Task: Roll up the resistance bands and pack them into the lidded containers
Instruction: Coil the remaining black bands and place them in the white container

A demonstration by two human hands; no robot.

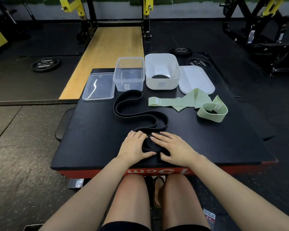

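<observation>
Left hand and right hand each grip the black band coil; fingers curled around it

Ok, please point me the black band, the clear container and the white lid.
black band point(123, 114), head view, on the unrolled loop lying on the table.
clear container point(128, 84), head view, on its front wall.
white lid point(195, 79), head view, on its flat middle.

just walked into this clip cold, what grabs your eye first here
Both hands, left hand and right hand, press on the coiled end of a black resistance band at the near edge of the black platform. Behind, a clear container and white container stand open, with a loose green band to the right.
</observation>
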